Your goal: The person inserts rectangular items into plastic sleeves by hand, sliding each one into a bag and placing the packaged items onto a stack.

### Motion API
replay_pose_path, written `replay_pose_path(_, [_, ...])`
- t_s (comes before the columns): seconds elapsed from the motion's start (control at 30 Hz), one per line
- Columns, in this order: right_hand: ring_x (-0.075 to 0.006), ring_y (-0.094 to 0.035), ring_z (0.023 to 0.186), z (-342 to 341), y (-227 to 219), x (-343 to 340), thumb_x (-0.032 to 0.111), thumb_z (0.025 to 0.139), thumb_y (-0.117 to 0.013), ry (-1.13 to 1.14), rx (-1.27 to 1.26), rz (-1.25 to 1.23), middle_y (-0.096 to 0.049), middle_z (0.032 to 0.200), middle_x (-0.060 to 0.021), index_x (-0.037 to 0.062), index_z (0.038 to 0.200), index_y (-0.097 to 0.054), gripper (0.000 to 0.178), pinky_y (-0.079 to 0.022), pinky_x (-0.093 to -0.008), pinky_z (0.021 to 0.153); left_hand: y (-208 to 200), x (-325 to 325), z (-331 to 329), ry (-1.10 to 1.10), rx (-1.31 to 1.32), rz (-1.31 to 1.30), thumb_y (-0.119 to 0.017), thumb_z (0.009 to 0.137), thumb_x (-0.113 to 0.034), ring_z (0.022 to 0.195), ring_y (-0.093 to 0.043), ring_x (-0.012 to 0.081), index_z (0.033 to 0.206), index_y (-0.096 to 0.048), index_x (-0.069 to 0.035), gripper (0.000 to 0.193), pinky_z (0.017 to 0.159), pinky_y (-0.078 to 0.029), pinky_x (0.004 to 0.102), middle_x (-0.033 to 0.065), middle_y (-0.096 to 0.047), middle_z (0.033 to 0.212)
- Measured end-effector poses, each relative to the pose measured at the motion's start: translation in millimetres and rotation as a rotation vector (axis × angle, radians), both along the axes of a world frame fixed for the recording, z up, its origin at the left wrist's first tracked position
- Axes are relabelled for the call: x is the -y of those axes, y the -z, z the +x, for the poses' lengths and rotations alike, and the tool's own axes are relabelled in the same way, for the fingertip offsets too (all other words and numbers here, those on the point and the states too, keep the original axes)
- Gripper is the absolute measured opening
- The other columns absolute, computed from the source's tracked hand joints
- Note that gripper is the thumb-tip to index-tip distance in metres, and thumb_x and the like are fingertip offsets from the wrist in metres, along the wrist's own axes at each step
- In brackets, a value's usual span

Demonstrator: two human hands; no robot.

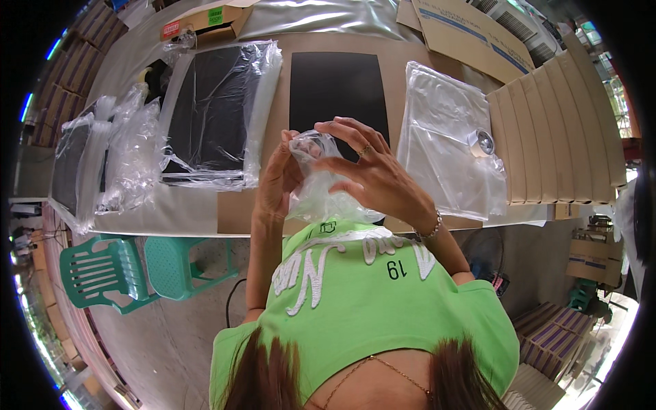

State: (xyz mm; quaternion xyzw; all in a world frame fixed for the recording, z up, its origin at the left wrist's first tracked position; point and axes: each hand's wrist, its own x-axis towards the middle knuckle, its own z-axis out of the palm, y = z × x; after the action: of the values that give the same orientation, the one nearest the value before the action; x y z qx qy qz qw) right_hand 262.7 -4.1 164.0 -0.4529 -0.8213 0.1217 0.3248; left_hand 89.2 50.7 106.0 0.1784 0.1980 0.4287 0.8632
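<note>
A crumpled clear plastic bag (316, 195) hangs in front of my chest, over the near edge of the table. My left hand (279, 174) pinches its upper left edge between thumb and fingers. On the other side my right hand (372, 171) has its fingers curved and apart, with the fingertips over the bag's top; whether they touch the film I cannot tell. Beyond both hands a black board (335, 85) lies flat on brown cardboard, its near part hidden by my hands and the bag.
Plastic-wrapped black boards (215, 113) lie on the left, beside more wrapped bundles (82, 164). Right of the black board are a stack of clear bags (444, 137) and a tape roll (482, 143). Cardboard boxes (553, 130) stand in a row. Green plastic stools (181, 266) stand below the table.
</note>
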Motion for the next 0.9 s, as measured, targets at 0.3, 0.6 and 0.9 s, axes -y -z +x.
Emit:
replay_pose_path(0.3, [-0.0245,-0.052,0.114,24,21,-12,0.011,0.080,-0.067,-0.419,-1.067,-0.287,-0.057,0.118,-0.0130,0.0095,0.094,-0.061,0.016,-0.040,-0.0416,0.096,21,-14,-14,-0.307,-0.234,0.274,-0.055,0.092,-0.033,0.069,-0.046,0.0039,0.095,-0.052,-0.010,0.023,0.060,-0.040,0.0195,-0.0006,-0.051,0.089])
replay_pose_path(0.6, [-0.0203,-0.060,0.096,46,45,-19,0.009,0.086,-0.060,-0.084,-1.230,-0.446,-0.061,0.097,-0.0101,0.0040,0.103,-0.052,0.020,-0.045,-0.0360,0.094,-33,-10,-27,-0.765,-0.598,0.859,-0.051,0.087,-0.055,0.081,-0.051,0.0135,0.103,-0.051,-0.005,0.052,0.078,-0.039,0.0264,0.0078,-0.050,0.097])
replay_pose_path(0.9, [-0.0061,-0.057,0.082,31,32,-31,0.014,0.090,-0.058,-0.147,-1.584,-0.576,-0.059,0.088,-0.0003,0.0060,0.096,-0.056,0.010,-0.051,-0.0228,0.072,-36,12,9,-0.179,-1.108,1.362,-0.066,0.084,-0.023,0.090,-0.056,0.0123,0.104,-0.060,-0.002,0.029,0.073,-0.045,0.0260,0.0066,-0.054,0.108])
